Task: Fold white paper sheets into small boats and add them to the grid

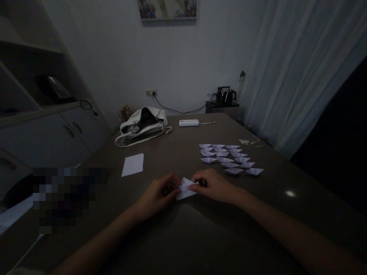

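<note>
A partly folded piece of white paper (185, 190) is held between my two hands just above the table, a pointed peak at its top. My left hand (157, 193) pinches its left side between thumb and fingers. On the right side, my right hand (213, 186) grips it the same way, thumb pressed on the front. Beyond my right hand, several folded paper boats (225, 159) stand in rows. A stack of white paper sheets (132, 165) lies flat ahead of my left hand.
A white handbag (146, 124) rests at the table's far left. Near the far edge lies a white power bank (189, 122) with a short cable. Small paper scraps (249, 141) sit at the right edge. A blurred-out patch (67, 198) covers the left side.
</note>
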Demonstrator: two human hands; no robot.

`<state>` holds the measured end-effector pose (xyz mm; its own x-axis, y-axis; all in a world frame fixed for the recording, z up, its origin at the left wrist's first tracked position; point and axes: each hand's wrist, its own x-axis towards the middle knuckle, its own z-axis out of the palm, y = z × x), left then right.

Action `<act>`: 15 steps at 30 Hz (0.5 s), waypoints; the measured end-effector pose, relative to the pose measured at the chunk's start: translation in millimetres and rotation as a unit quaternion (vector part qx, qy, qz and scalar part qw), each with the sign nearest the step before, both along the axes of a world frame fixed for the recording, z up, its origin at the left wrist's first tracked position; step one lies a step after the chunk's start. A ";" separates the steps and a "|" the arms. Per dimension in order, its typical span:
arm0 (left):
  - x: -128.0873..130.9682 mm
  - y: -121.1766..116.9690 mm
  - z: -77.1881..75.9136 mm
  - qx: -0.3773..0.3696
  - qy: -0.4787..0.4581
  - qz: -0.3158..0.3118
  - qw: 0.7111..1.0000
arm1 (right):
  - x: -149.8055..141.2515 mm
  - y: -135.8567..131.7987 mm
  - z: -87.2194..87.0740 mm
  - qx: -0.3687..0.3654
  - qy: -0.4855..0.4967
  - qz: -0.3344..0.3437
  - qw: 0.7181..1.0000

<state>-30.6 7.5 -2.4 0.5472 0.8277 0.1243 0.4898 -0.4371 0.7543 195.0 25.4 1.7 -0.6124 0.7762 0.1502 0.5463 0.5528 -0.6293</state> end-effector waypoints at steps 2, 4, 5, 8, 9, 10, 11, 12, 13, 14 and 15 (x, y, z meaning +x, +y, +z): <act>-0.5 0.3 0.8 -0.013 -0.029 0.007 0.999 | -1.1 0.2 1.2 -0.012 0.021 -0.010 1.000; -1.1 0.7 1.8 -0.024 -0.051 0.014 0.998 | -2.0 0.2 2.6 -0.022 0.034 -0.021 0.999; -1.3 0.7 2.3 -0.026 -0.059 0.018 0.998 | -2.5 0.1 3.3 -0.027 0.040 -0.025 0.999; -0.8 -0.1 3.9 -0.023 -0.069 0.032 0.997 | -4.1 -1.0 4.4 -0.032 0.051 -0.039 0.997; -0.4 -0.6 4.2 -0.022 -0.069 0.035 0.997 | -4.6 -1.4 4.3 -0.033 0.055 -0.043 0.997; 0.2 -1.0 4.3 -0.022 -0.069 0.040 0.997 | -5.1 -1.8 3.9 -0.033 0.058 -0.047 0.997; 0.7 -1.3 4.1 -0.022 -0.067 0.042 0.997 | -5.6 -2.0 3.2 -0.034 0.061 -0.050 0.996; 1.2 -1.4 3.7 -0.021 -0.066 0.042 0.997 | -5.9 -2.1 2.3 -0.036 0.063 -0.051 0.996; 1.7 -1.4 3.1 -0.018 -0.064 0.041 0.997 | -6.0 -2.0 1.3 -0.037 0.066 -0.050 0.996; 2.1 -1.1 2.4 -0.015 -0.063 0.039 0.997 | -6.1 -1.8 0.2 -0.040 0.069 -0.047 0.996; 2.4 -0.7 1.7 -0.012 -0.062 0.037 0.997 | -6.1 -1.5 -0.7 -0.042 0.071 -0.043 0.996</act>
